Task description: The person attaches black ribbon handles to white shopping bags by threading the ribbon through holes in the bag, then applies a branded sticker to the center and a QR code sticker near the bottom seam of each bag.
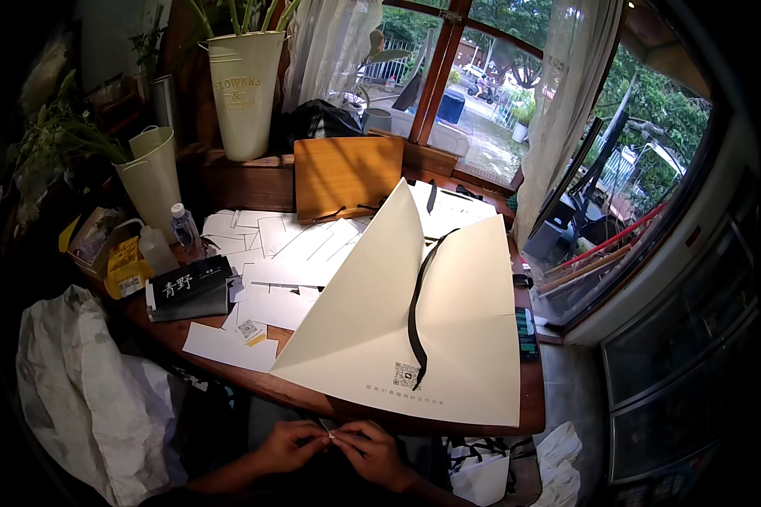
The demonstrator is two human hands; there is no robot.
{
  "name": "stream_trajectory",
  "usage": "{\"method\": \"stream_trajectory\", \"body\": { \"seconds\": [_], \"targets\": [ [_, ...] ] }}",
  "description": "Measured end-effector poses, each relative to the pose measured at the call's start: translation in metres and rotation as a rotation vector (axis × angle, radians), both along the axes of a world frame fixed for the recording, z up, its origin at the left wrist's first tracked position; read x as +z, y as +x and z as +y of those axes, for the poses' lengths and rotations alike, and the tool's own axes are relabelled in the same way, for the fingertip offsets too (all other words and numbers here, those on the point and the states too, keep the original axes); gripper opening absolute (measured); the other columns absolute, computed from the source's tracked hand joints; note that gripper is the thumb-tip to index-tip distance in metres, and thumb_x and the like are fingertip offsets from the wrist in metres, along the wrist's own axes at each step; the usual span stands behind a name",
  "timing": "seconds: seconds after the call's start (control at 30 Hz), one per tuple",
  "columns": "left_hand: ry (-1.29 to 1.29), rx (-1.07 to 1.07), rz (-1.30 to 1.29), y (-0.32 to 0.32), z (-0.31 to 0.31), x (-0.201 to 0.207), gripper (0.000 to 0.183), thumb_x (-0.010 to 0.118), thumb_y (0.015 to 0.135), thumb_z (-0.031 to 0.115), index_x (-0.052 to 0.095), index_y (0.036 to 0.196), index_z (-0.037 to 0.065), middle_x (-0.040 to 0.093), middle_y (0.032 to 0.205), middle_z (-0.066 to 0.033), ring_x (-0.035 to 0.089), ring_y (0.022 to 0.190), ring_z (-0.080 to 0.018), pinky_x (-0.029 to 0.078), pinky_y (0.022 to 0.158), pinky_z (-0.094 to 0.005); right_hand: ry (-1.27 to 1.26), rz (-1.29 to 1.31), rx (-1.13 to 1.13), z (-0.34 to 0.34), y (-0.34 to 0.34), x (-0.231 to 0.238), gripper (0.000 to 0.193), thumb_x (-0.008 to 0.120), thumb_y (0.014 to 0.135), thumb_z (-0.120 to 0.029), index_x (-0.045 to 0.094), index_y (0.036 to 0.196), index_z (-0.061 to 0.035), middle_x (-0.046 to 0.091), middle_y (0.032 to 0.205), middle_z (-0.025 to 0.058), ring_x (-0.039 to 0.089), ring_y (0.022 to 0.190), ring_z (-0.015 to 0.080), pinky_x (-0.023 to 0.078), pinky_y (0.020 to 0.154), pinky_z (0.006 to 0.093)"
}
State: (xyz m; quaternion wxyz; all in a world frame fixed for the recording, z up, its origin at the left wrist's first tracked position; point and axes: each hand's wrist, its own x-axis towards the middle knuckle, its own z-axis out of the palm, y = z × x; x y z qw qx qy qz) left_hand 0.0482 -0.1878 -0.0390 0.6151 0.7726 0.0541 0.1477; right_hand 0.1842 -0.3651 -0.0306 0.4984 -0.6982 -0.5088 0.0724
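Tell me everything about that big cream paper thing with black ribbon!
The big cream paper piece looks like stiff card, creased into folds, with two pointed top corners and a dip between. A wavy black ribbon runs down its front, ending beside a printed dark square code above small writing. It rests on the wooden table, partly covering white papers. Neither the left hand nor the right hand touches it.
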Motion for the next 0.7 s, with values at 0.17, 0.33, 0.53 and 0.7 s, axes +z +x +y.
{"method": "stream_trajectory", "body": {
  "seconds": [0.17,0.33,0.53,0.7],
  "targets": [
    [0.264,0.008,-0.086,0.003,0.000,0.003,0.011,0.075,0.094,0.005,0.075,0.104,0.001,0.075,0.094,-0.0149,0.076,0.081,-0.0286,0.060,0.071,-0.0334,-0.018,-0.178,0.046,-0.001,0.003,0.004,0.019,0.080,0.090,-0.006,0.079,0.108,-0.0021,0.074,0.102,0.0083,0.073,0.092,0.0245,0.060,0.080,0.0340],
    [0.537,0.008,-0.122,0.005,-0.001,0.008,0.011,0.076,0.090,0.007,0.072,0.100,0.004,0.071,0.088,-0.0145,0.072,0.076,-0.0346,0.059,0.065,-0.0401,-0.074,-0.390,0.088,-0.002,0.004,0.004,0.019,0.080,0.088,-0.007,0.078,0.106,-0.0010,0.076,0.102,0.0094,0.074,0.092,0.0246,0.061,0.082,0.0342],
    [0.644,0.013,-0.123,0.004,-0.001,0.011,0.011,0.075,0.088,0.011,0.072,0.097,0.005,0.068,0.083,-0.0123,0.070,0.070,-0.0332,0.058,0.060,-0.0419,-0.016,-0.065,0.009,0.001,-0.004,-0.005,0.019,0.080,0.087,-0.007,0.078,0.105,0.0001,0.078,0.100,0.0135,0.076,0.088,0.0277,0.063,0.079,0.0348],
    [0.632,0.028,-0.123,0.004,-0.004,0.014,0.011,0.075,0.087,0.011,0.072,0.096,0.006,0.068,0.083,-0.0120,0.070,0.070,-0.0326,0.058,0.060,-0.0414,-0.017,0.061,0.002,-0.001,-0.005,-0.006,0.019,0.079,0.089,-0.006,0.078,0.107,-0.0010,0.077,0.102,0.0148,0.077,0.087,0.0288,0.063,0.076,0.0341]
  ]
}}
